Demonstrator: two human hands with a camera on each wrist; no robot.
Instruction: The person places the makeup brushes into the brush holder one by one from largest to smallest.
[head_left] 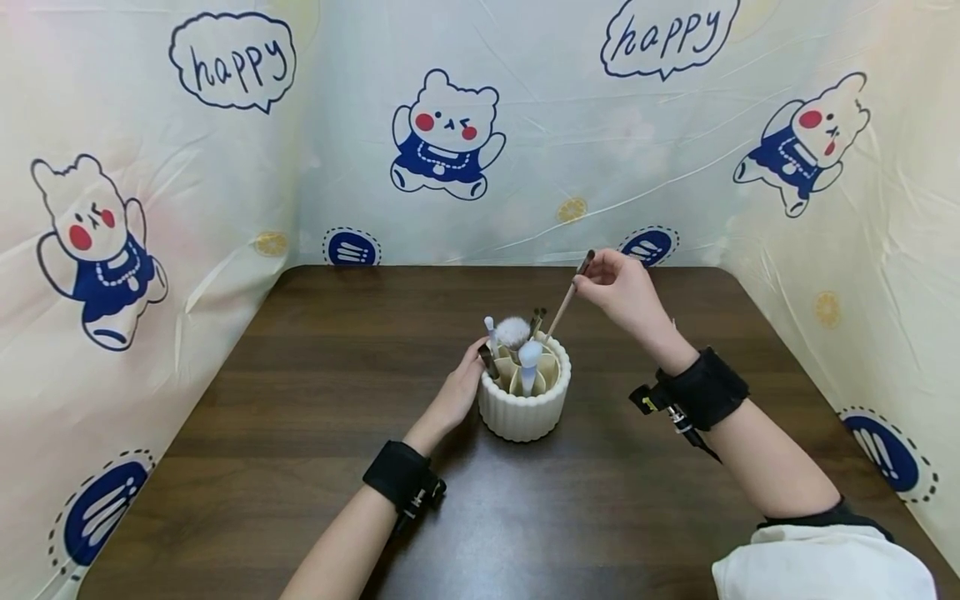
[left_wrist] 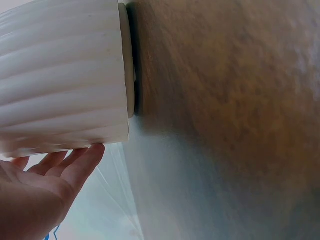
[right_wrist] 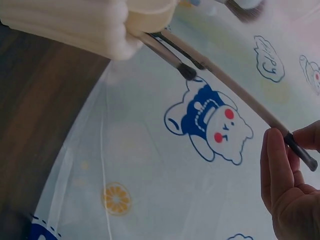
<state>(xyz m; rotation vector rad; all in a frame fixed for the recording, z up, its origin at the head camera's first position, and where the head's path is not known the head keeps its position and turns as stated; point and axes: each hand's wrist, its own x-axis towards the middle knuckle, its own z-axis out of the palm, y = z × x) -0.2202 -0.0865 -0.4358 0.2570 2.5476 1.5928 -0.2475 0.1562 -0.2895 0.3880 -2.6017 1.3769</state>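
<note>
A cream, ribbed brush holder [head_left: 525, 418] stands upright on the table, its inside split into compartments. My left hand [head_left: 459, 393] lies along the holder's left side, extended fingers [left_wrist: 82, 162] touching the ribbed wall. Above the back right rim, my right hand [head_left: 626, 292] pinches a thin makeup brush [head_left: 562, 310] near its dark upper end, between thumb and fingers. The brush slants down to the holder, its lower end hidden behind the rim. Other brushes stand inside: a fluffy white-tipped brush [head_left: 513, 332], a pale-headed brush [head_left: 529, 356] and several smaller ones.
The dark wooden table [head_left: 300, 417] reaches back to a printed curtain [head_left: 525, 217] that hangs on three sides. Black bands with small cameras circle both wrists, the right band [head_left: 705, 390] and the left band [head_left: 401, 477].
</note>
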